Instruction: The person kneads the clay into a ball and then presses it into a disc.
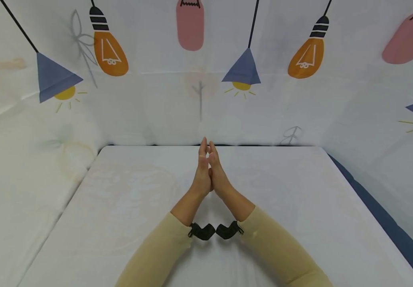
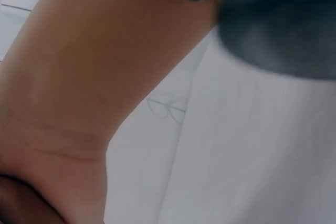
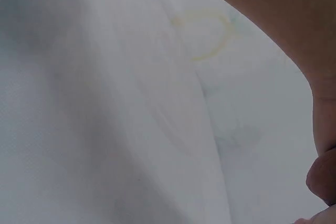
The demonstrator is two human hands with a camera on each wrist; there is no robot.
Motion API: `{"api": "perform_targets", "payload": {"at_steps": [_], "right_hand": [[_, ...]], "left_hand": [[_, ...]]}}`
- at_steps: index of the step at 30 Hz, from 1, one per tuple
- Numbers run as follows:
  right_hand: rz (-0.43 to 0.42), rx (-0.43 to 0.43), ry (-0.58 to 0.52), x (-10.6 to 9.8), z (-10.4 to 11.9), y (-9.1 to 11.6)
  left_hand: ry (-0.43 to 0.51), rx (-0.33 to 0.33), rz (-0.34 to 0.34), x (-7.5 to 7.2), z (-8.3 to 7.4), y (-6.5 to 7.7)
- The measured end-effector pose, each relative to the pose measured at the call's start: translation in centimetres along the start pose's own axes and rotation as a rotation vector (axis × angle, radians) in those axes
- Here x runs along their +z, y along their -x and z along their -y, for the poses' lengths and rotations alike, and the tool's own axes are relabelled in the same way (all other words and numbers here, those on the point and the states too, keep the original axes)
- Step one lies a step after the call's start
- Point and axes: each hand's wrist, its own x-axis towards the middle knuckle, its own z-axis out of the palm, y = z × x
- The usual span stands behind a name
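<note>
My left hand [image 1: 200, 175] and right hand [image 1: 220, 177] meet palm to palm above the middle of the white table [image 1: 127, 191]. Both have straight fingers pointing away from me, and neither holds an object. The fingertips touch or nearly touch, while the palms are mostly hidden between the hands. A bare wrist [image 2: 79, 98] fills the left side of the left wrist view. At the right edge of the right wrist view is a bare wrist [image 3: 299, 40], with part of a hand below it.
A small black camera [image 1: 203, 232] sits at the left wrist, almost touching the black camera [image 1: 228, 230] at the right wrist. Behind the table hangs a white cloth [image 1: 149, 103] printed with lamps and bulbs. Dark blue fabric [image 1: 375, 207] shows along the right edge.
</note>
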Motion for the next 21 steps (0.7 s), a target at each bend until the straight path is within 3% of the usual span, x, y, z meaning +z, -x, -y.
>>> {"api": "perform_targets", "payload": {"at_steps": [7,12,21], "right_hand": [[0.058,0.093,-0.123,0.1,0.0,1.2],[0.063,0.029,-0.167,0.1,0.5,1.6],[-0.015,-0.114,-0.048,-0.2,1.5,1.2]], "left_hand": [[-0.098,0.007,-0.045,-0.7,-0.1,-0.8],[-0.121,0.012,-0.073,-1.4,0.3,-1.5],[-0.010,-0.177,-0.015,-0.9,1.3,-1.2]]}}
